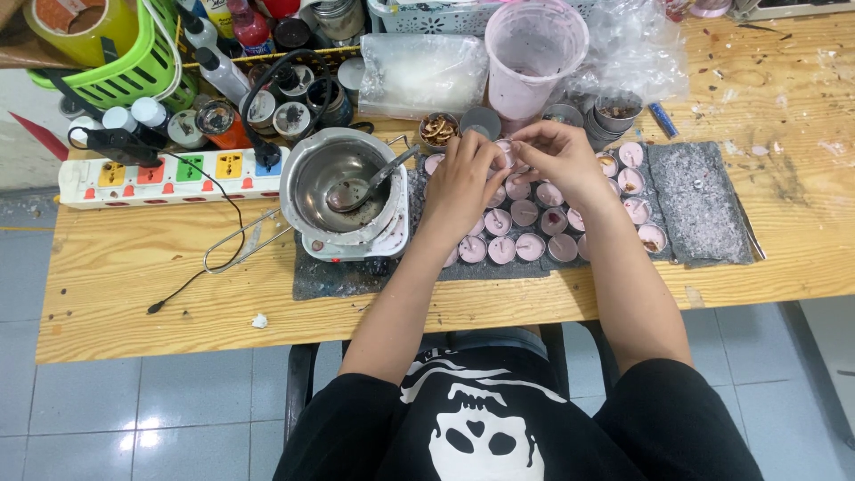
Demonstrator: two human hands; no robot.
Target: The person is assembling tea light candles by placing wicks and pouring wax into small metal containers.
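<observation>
Centre of the frame, slightly above the middle: left hand (461,183) and right hand (554,156), fingertips pinched together on one small pink tealight cup (505,153), held just over the back row of cups. Below and right of the hands: rows of pink tealight cups (524,233) with wicks, standing close together on a dark grey mat (704,200). Left of the hands, touching the mat: steel melting pot (337,183) with a spoon (374,181) resting inside. Upper centre: tall pink-stained plastic cup (534,53). Left: white power strip (169,174) with coloured sockets. Upper left corner: green basket (134,62). All on a wooden counter (134,267).
</observation>
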